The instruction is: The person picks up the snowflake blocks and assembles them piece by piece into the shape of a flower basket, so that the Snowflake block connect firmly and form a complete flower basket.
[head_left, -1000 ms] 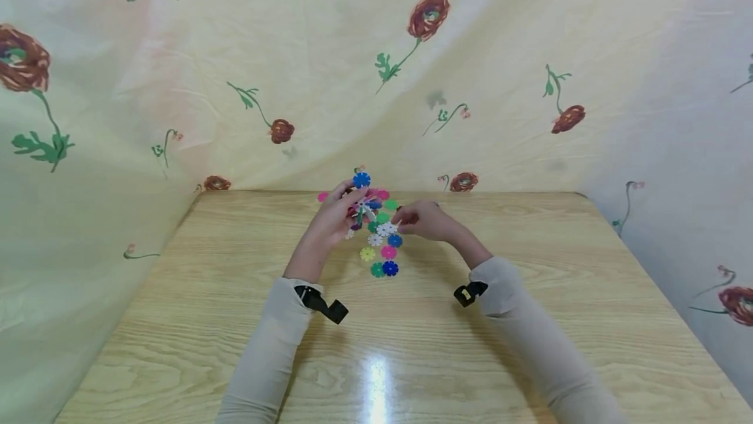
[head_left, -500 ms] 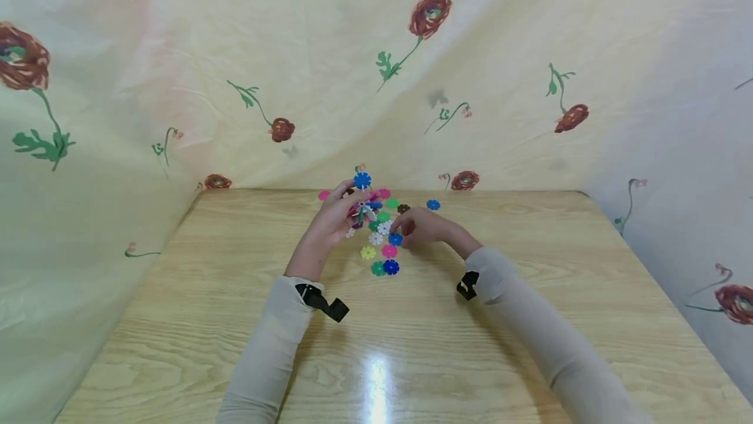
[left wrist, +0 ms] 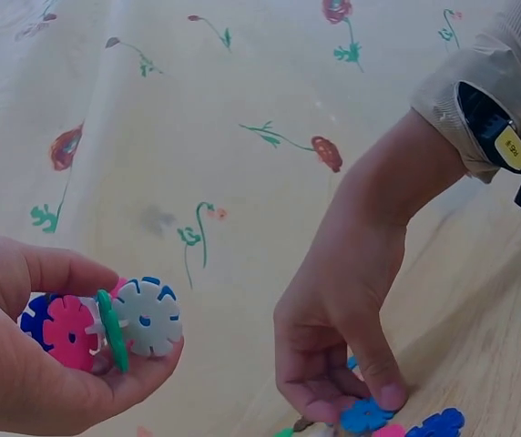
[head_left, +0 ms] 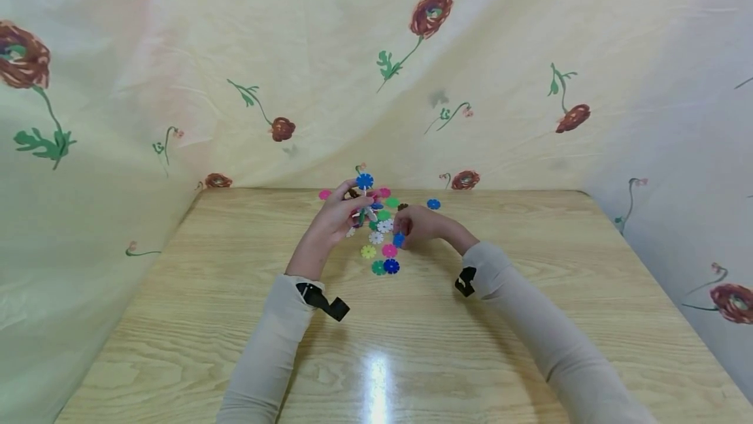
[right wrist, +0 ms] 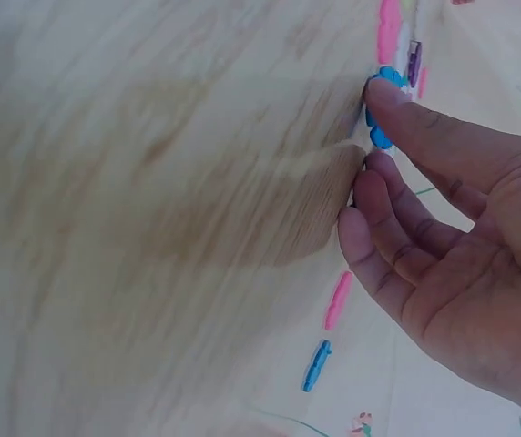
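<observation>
My left hand grips a cluster of joined snowflake-shaped plastic discs between thumb and fingers, up off the table. In the left wrist view its pink disc, green disc and white disc show, with dark blue behind. A blue disc stands up at the cluster's top in the head view. Down at the tabletop, my right hand pinches a loose blue disc with thumb and fingertips. That disc is tilted, and the fingers partly cover it.
Loose discs lie around the hands on the wooden table: yellow, pink, dark blue, white and others. Another blue disc lies beyond the right hand. A flowered cloth hangs behind the table.
My right hand has shifted slightly from the white discs to the blue disc, which it now pinches and has tilted. The left hand keeps its cluster almost in place.
</observation>
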The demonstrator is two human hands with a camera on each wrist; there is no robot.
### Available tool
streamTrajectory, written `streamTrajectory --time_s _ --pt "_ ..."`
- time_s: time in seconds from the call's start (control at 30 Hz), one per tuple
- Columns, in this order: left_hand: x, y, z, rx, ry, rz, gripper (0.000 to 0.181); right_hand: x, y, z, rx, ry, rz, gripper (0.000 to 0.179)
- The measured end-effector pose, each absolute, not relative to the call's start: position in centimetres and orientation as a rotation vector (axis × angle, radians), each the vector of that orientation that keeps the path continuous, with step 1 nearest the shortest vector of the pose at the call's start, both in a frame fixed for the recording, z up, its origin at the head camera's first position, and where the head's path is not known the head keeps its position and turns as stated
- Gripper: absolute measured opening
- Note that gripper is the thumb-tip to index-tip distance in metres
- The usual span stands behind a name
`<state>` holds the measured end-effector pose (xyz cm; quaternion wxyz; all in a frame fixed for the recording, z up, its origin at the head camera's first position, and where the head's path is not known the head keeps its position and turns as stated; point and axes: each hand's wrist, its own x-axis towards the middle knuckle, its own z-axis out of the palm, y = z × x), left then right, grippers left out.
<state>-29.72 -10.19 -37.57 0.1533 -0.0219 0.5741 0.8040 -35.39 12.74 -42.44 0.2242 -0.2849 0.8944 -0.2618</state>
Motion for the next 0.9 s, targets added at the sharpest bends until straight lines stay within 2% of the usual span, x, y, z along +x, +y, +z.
streamTrajectory --time_s 0.27,0.47,0.67,0.9 --pt "-29.9 -10.3 -37.8 -0.052 1.651 2.299 0.032 -35.2 13.3 -42.0 -0.684 2.372 -0.927 0.012" --pt "-29.9 -10.4 -37.9 -0.034 1.658 2.29 0.035 -35.1 14.2 -40.7 -0.615 2.348 -1.037 0.015" --pt "-29.9 -10.4 -38.0 -0.034 1.656 2.287 0.043 -34.2 14.4 -37.8 -0.577 2.373 -1.257 0.02" --pt "-29.9 -10.2 -38.2 -0.036 1.636 2.295 0.03 -32.5 13.3 -35.3 -0.531 2.475 -1.575 0.023"
